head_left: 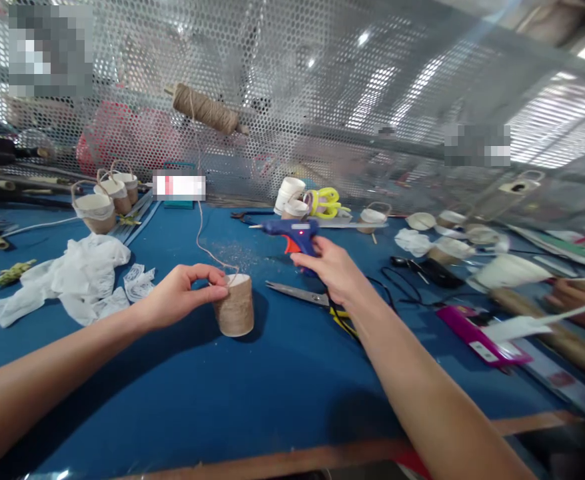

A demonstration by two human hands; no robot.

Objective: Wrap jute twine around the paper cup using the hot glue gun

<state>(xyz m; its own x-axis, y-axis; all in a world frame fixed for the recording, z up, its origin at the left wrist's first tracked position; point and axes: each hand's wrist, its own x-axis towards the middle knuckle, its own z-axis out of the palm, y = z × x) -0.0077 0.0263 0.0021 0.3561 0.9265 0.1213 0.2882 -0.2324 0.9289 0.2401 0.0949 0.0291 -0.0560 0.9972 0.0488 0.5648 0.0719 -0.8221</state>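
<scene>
My left hand (200,288) pinches the upper left rim of a small twine-wrapped cup (236,308), which stands on the blue table. A strand of twine (200,223) runs up from the cup's rim to a twine spool (205,109) hung on a rod. In my right hand (330,267) is a blue hot glue gun (292,230) with an orange trigger; its nozzle points left, above and beyond the cup. Below that hand lie metal scissors (300,292) with yellow-and-black handles, partly hidden by my forearm.
White lace fabric (72,277) lies at left, near several handled baskets (96,212). At right are a purple power strip (477,337), white cups (507,270) and a black cord (407,293). Another person's hand (577,297) shows at the right edge. A perforated metal panel (282,80) rises behind.
</scene>
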